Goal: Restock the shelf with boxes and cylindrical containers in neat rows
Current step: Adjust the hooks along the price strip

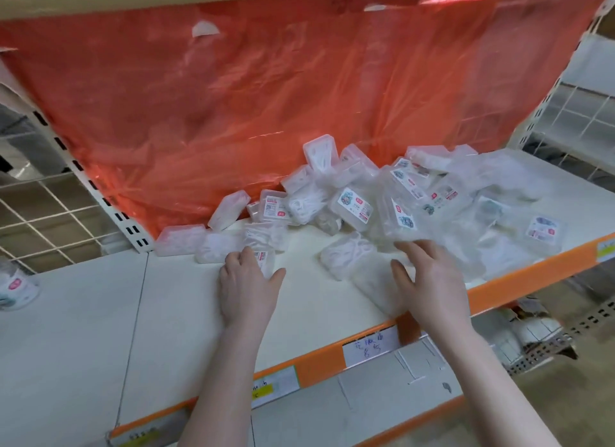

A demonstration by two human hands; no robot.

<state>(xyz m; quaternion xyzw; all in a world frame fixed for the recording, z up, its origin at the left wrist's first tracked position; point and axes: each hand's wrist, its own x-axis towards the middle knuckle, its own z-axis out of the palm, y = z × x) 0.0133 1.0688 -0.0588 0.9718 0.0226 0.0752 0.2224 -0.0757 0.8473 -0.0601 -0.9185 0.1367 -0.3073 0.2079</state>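
1. Head view, looking down along both my forearms onto the white shelf with its orange front edge.
2. Left hand lies palm down on the shelf, fingers reaching over a small clear plastic box with a label, thumb spread out to the right. Fingertips are on it, loosely curved, but I cannot tell whether they have closed round it.
3. Right hand is palm down too, fingers fairly straight and spread, touching the near edge of the heap of clear boxes. It holds nothing that I can see.
4. That heap is a jumble, not rows: boxes tilted, stacked on each other, some showing colourful labels, spread from the shelf's middle out to the right end.
5. A few boxes sit in a rough line at the left of the pile, against the back: one flat box farthest left, another leaning up behind it.
6. Behind everything hangs a red plastic sheet covering the back of the bay.
7. Far left on the shelf, a round labelled container sits well apart from the pile, blurred.
8. Handwritten price tag on the orange edge, between my wrists.
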